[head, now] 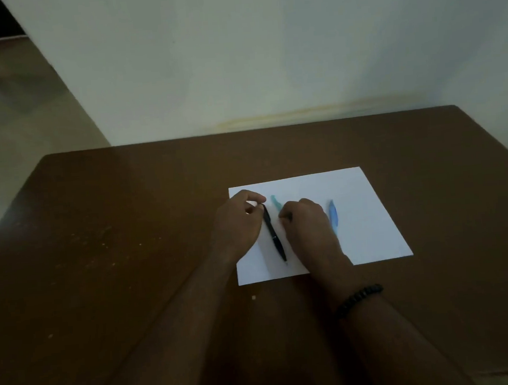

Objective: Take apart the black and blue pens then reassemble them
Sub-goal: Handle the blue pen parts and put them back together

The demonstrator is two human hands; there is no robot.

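Where the white sheet of paper (367, 213) lies on the brown desk (128, 232), the black pen (273, 234) rests on it lengthwise, its tip pointing toward the person and its far end up by the left hand (239, 222). That hand sits at the paper's left part, fingers curled, with thumb and forefinger closed at the pen's top end; they seem to pinch it, though the picture is dim and soft there. Just to the right of the pen, the right hand (305, 223) lies knuckles up on the paper with its fingers curled under; whether it holds anything I cannot tell. A pale teal piece (275, 202) shows on the paper between the two hands, partly hidden by the right hand's knuckles, and its shape is blurred. On the far side of the right hand, a blue pen part (333, 215) lies on the paper, also lengthwise and blurred, touching or just beside the hand's outer edge. A dark beaded bracelet (358, 299) circles the right wrist, and both forearms reach in from the lower edge of the view across the desk. Behind the desk stands a pale wall (266, 54), and at the left a strip of floor (13, 120) is visible in dim light.
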